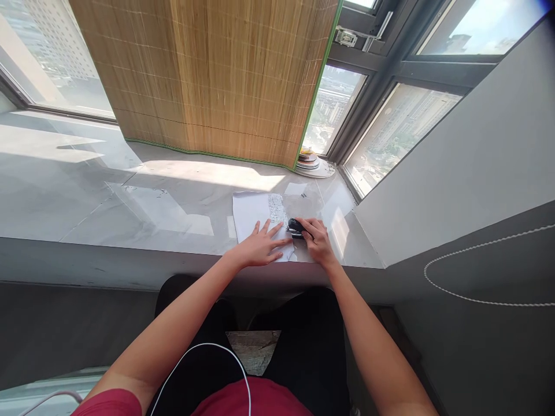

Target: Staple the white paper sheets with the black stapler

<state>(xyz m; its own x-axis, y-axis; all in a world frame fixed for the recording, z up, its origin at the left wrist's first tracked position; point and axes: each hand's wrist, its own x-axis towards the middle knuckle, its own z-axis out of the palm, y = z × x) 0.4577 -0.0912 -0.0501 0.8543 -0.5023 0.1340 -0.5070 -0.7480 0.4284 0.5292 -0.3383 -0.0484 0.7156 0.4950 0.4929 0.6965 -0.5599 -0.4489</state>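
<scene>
- Left hand (260,245): laid flat, fingers spread, on white paper (255,216).
- Right hand (318,240): closed around a black stapler (295,227) at the paper's right edge.
- Tabletop (108,196) (pale marble sill) is backed by a bamboo blind (208,75) and windows.

Print on paper (277,209) too small, illegible

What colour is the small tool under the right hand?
Black, seen in the head view: the stapler under the right hand.
</scene>
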